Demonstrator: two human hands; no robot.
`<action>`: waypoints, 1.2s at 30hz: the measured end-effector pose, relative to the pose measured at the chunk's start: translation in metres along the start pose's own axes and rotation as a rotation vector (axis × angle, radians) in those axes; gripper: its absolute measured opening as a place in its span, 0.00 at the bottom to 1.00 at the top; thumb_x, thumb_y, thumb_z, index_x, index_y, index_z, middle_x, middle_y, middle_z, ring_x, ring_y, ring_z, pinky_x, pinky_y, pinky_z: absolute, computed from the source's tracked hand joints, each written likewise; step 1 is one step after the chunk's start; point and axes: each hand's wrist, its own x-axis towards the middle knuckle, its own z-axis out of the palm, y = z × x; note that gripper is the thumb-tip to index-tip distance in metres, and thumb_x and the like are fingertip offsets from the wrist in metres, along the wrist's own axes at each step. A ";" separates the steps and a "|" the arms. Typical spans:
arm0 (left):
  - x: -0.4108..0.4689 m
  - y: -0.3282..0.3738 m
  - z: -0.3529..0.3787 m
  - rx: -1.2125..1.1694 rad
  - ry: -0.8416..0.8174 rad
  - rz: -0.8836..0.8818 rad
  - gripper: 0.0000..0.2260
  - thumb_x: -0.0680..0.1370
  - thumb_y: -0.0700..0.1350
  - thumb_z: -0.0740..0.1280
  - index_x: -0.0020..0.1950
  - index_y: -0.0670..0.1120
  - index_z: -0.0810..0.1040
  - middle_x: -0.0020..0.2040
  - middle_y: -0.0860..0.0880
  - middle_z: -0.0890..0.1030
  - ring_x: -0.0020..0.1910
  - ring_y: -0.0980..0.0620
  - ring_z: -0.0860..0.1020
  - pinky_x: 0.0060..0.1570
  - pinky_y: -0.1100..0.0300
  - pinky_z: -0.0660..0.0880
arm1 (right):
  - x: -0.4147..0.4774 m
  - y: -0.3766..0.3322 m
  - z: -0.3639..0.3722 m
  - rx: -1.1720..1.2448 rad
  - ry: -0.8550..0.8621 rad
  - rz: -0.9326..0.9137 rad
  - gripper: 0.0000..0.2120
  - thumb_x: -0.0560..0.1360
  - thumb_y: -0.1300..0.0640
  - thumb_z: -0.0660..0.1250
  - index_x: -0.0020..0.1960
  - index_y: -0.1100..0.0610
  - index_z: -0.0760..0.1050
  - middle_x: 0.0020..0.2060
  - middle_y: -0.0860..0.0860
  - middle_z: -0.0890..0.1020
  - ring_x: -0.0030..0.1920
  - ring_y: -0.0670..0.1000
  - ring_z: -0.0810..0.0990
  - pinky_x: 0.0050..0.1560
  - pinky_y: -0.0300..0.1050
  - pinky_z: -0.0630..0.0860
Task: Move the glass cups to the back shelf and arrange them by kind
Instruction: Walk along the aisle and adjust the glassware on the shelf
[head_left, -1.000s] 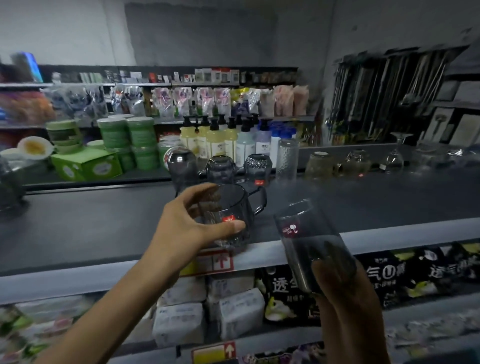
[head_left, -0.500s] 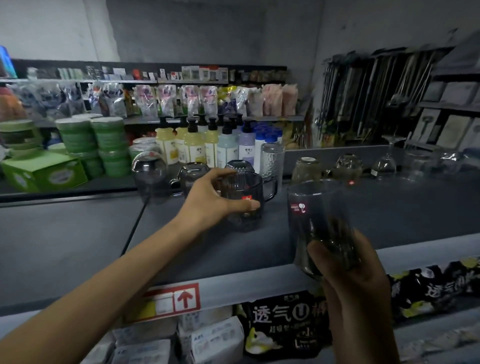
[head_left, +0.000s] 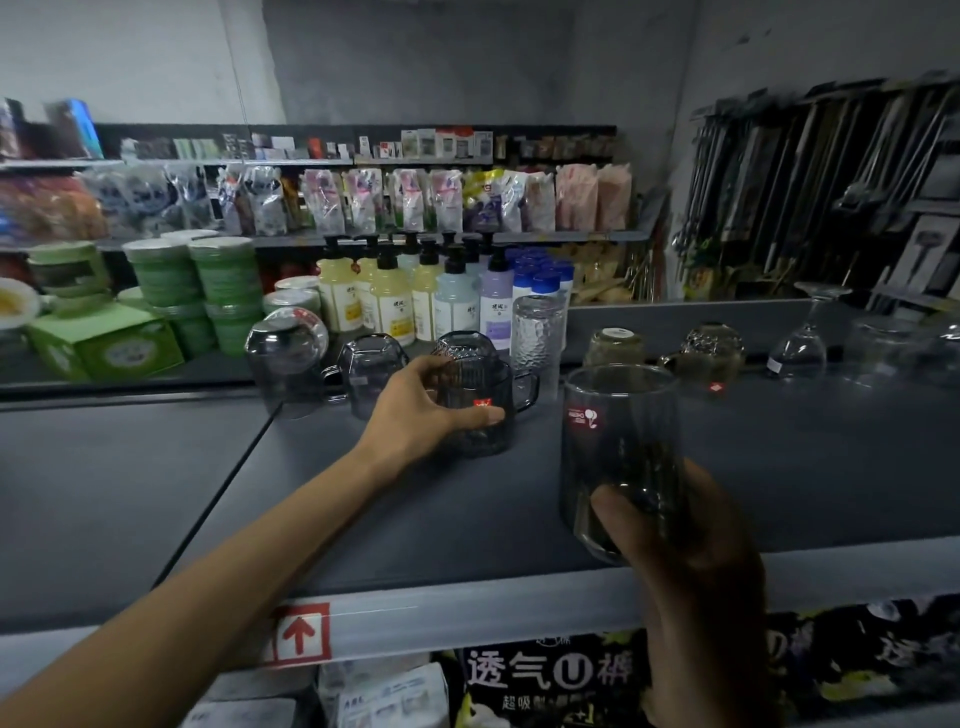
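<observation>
Two hands are at work over the dark grey shelf (head_left: 467, 514): the left hand (head_left: 415, 410) reaches far in, its fingers wrapped round a smoky handled mug (head_left: 480, 402) that stands upside down on the shelf, and the right hand (head_left: 691, 561) grips a tall smoky tumbler (head_left: 618, 441) by its lower end, holding it above the front edge. Behind the mug three more dark glasses stand inverted in a row: a rounded cup (head_left: 285, 358), a second handled mug (head_left: 371, 374) and a patterned cup (head_left: 465, 345) just behind the left hand. Beside them stands a clear ribbed tumbler (head_left: 537, 332), and farther right a pale inverted cup (head_left: 615, 348), a knobbly glass mug (head_left: 709, 353) and an upturned wine glass (head_left: 802, 343); the blurred shapes past it are probably more glasses. Pump bottles (head_left: 389, 301) and stacked green tubs (head_left: 223, 291) fill the shelf beyond. Small red stickers mark the held mug and tumbler, their lettering too small to read. A red arrow label (head_left: 301, 634) sits on the shelf's front rail, and a black package (head_left: 550, 680) below reads "透气U裤".
</observation>
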 end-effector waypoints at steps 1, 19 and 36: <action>0.001 0.000 -0.001 0.002 0.001 -0.004 0.43 0.60 0.51 0.86 0.72 0.44 0.75 0.57 0.52 0.85 0.56 0.54 0.83 0.65 0.51 0.78 | 0.001 0.001 -0.001 -0.001 0.000 0.013 0.33 0.54 0.39 0.78 0.58 0.48 0.83 0.49 0.48 0.87 0.51 0.50 0.86 0.55 0.62 0.82; -0.078 0.020 -0.065 -0.037 0.012 0.142 0.26 0.72 0.62 0.74 0.68 0.55 0.79 0.62 0.56 0.84 0.62 0.59 0.81 0.64 0.53 0.79 | -0.009 0.004 0.050 -0.030 -0.344 0.133 0.38 0.49 0.42 0.79 0.59 0.46 0.80 0.50 0.45 0.88 0.49 0.46 0.86 0.53 0.55 0.83; -0.121 -0.013 -0.174 -0.257 0.124 0.019 0.28 0.69 0.41 0.80 0.68 0.52 0.79 0.57 0.50 0.87 0.56 0.50 0.86 0.57 0.51 0.82 | -0.018 0.007 0.201 -0.220 -0.785 -0.052 0.27 0.62 0.47 0.81 0.59 0.49 0.82 0.56 0.50 0.84 0.54 0.44 0.85 0.56 0.42 0.82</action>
